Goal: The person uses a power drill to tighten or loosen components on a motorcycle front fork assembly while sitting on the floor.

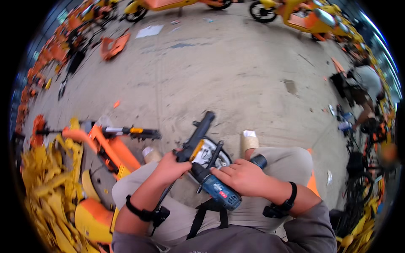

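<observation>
The left hand (168, 169) is wrapped around the black bar-shaped part (201, 133), which sits between the person's 2 knees, while the right hand (244, 178) grasps the blue power drill (219, 193), its nose close beside the left hand (whether it touches the part, I cannot tell). Yellow panels (49, 189) lie heaped at the left.

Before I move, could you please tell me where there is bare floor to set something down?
The widest free patch is the grey floor well beyond the blue drill, between the orange panel at left, the yellow scooters and a co-worker on the right. It is crowded at lower left, with piled yellow panels, and along the right edge, with black parts.
</observation>
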Motion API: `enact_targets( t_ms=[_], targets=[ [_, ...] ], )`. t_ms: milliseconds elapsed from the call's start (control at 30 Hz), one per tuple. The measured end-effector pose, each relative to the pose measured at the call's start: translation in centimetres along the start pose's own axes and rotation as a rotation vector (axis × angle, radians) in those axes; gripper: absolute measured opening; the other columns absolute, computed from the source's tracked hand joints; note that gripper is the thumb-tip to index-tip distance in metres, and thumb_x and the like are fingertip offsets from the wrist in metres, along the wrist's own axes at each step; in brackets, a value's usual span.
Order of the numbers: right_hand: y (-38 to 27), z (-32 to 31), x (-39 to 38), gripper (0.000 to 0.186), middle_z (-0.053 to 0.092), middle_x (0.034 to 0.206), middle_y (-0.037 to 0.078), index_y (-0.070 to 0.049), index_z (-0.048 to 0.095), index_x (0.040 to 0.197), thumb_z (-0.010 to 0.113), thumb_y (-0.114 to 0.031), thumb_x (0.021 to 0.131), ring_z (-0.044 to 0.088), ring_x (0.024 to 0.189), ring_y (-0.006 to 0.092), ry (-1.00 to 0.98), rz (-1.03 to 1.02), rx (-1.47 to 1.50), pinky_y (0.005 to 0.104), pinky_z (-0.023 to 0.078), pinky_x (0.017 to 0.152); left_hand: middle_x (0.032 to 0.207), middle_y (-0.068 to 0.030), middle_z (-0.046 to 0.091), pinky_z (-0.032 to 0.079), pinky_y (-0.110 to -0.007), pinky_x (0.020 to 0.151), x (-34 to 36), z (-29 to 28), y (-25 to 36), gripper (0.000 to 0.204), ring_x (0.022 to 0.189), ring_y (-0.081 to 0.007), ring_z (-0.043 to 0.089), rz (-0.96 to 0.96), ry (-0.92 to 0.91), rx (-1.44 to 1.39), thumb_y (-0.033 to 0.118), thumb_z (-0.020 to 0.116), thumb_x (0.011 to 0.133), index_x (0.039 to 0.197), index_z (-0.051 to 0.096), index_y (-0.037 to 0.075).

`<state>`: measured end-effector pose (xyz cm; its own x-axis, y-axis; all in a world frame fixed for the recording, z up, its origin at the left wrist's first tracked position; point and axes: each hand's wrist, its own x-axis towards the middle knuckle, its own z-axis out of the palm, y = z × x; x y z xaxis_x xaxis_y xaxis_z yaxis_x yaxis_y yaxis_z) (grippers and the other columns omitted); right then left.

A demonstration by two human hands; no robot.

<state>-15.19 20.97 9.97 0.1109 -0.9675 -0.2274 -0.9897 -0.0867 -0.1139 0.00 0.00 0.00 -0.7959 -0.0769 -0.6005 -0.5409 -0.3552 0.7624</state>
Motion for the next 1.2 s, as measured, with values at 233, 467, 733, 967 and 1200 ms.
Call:
enact_targets(
  t_ms=[233,467,733,967,1200],
  targets=[
    [-2.9,2.1,10.1,0.048,0.065,0.086,0.004,-0.003,0.059,0.127,0.061,-0.018,0.082,0.068,0.076,0.0206,0.450,-0.192,0.066,0.0319,0.047,0.073,0.075,-0.0060,0.065,0.051,-0.028,0.051,-7.2,-10.8,3.9,0.029,0.059,-0.0137,0.062,0.142,0.486,0.217,0.007,0.071,0.076,0.103,0.062,0.001],
    [-3.3,2.1,7.3,0.069,0.067,0.094,0.007,-0.003,0.051,0.138,0.069,-0.021,0.074,0.068,0.079,0.0249,0.434,-0.124,0.204,0.0343,0.049,0.073,0.079,-0.0077,0.062,0.054,-0.034,0.052,-5.6,-10.0,1.9,0.029,0.067,-0.0187,0.064,0.157,0.514,-0.177,0.002,0.066,0.081,0.107,0.055,0.003],
    [-4.1,2.4,8.2,0.066,0.071,0.104,0.016,-0.009,0.051,0.139,0.075,-0.022,0.079,0.069,0.094,0.0375,0.565,0.215,0.974,0.0435,0.053,0.077,0.085,-0.0112,0.061,0.054,-0.040,0.060,-4.5,-11.6,1.2,0.019,0.075,-0.0232,0.063,0.149,0.599,-0.355,0.006,0.060,0.082,0.099,0.055,-0.001],
    [-5.8,3.3,10.0,0.056,0.070,0.107,0.015,-0.009,0.054,0.134,0.072,-0.021,0.083,0.069,0.098,0.0332,0.586,0.435,1.357,0.0390,0.053,0.085,0.089,-0.0107,0.062,0.054,-0.043,0.066,-4.0,-9.7,2.4,0.021,0.080,-0.0252,0.064,0.142,0.568,-0.436,0.007,0.057,0.085,0.105,0.053,0.001],
    [-5.5,6.0,11.6,0.047,0.066,0.096,0.009,-0.005,0.055,0.126,0.071,-0.019,0.084,0.066,0.083,0.0190,0.288,0.680,1.867,0.0357,0.054,0.073,0.092,-0.0109,0.062,0.054,-0.043,0.066,-3.1,-9.7,1.7,0.026,0.082,-0.0248,0.064,0.151,0.505,-0.395,0.007,0.057,0.086,0.111,0.050,0.006]
  ],
)
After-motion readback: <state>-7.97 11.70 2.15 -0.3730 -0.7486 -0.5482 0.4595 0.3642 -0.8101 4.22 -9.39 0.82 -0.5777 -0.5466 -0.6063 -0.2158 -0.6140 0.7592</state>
